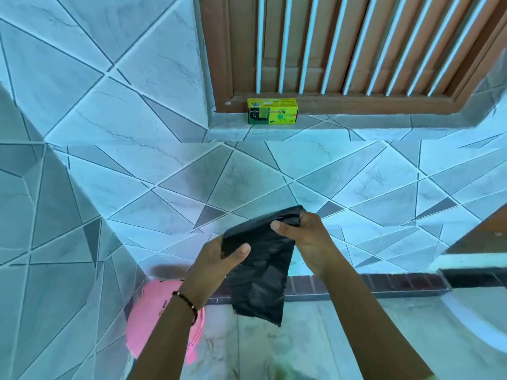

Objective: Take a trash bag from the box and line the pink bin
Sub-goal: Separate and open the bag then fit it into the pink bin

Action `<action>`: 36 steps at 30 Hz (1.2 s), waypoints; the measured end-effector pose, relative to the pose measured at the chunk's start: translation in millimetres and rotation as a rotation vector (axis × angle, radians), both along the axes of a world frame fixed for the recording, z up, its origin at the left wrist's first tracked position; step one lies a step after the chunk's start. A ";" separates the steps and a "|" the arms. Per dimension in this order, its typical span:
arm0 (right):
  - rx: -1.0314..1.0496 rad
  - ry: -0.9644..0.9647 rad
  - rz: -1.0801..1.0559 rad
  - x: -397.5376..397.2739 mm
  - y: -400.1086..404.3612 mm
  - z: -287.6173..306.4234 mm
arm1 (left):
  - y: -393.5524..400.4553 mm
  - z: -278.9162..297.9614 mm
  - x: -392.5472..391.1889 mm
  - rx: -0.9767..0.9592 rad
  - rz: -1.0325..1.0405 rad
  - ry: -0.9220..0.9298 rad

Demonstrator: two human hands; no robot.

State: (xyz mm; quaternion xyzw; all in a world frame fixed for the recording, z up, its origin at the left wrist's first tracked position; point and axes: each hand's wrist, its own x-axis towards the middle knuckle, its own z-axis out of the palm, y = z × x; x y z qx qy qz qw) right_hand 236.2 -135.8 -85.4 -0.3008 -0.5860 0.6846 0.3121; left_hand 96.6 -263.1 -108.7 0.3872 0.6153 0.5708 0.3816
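Note:
A black trash bag, still partly folded, hangs between both hands in front of me. My left hand grips its left edge, thumb on the front. My right hand pinches its upper right corner. The green and yellow trash bag box stands on the tiled window ledge above, well away from both hands. The pink bin stands on the floor at the lower left, in the corner of the tiled wall, partly hidden behind my left forearm.
A brown wooden window frame with white bars rises behind the box. Grey tiled walls close in at the left and front. A white curved fixture sits at the lower right, under a dark shelf edge.

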 end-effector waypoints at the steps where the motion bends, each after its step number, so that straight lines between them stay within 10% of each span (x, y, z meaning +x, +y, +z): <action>1: -0.028 0.004 -0.006 -0.7 2.0 0.0 | -1.5 -2.9 0.9 0.004 0.028 -0.043; 18: -0.147 -0.223 0.535 7.2 22.7 -28.5 | 45.7 13.5 3.6 0.073 0.439 -0.351; 29: -0.206 -0.049 0.081 -12.1 46.6 -10.5 | 46.1 11.5 10.0 -0.101 0.170 -0.305; 36: -0.153 -0.106 0.292 -14.3 55.1 2.6 | 59.8 27.9 -6.7 0.027 0.337 -0.240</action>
